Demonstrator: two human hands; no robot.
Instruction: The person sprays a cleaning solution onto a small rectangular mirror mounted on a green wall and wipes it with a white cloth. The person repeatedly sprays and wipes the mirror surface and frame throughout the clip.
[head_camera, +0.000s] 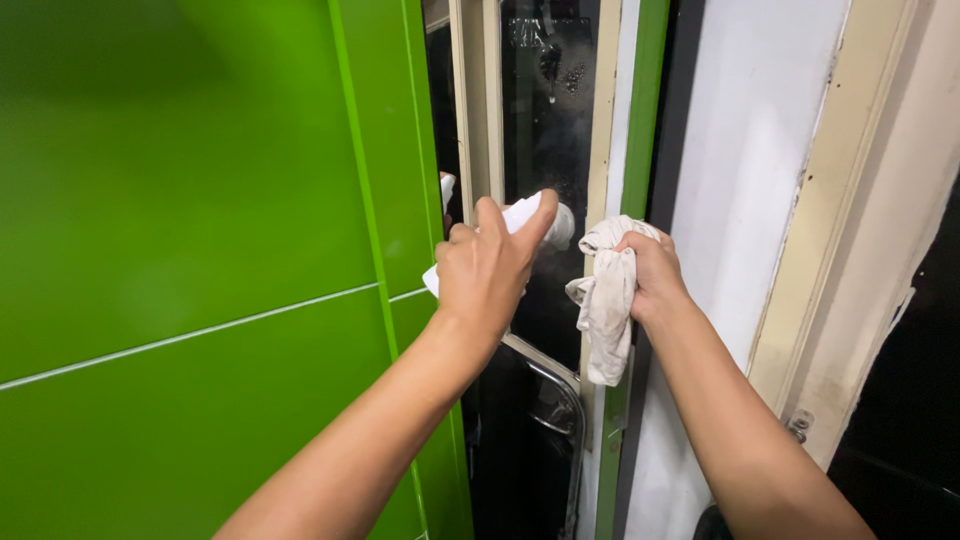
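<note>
My left hand (487, 268) grips a white spray bottle (530, 215), its nozzle end pointing at a narrow dark glass panel (545, 110) with wet droplets near the top. My right hand (655, 275) is closed on a crumpled off-white cloth (605, 300) that hangs down beside the cream frame strip (603, 120) at the panel's right edge. Both hands sit close together at mid-height of the glass.
A glossy green wall panel (190, 230) fills the left. Right of the glass run a green strip (645, 100), a white surface (745, 150) and a chipped cream door frame (850, 220). A metal handle (555, 385) sits low on the glass.
</note>
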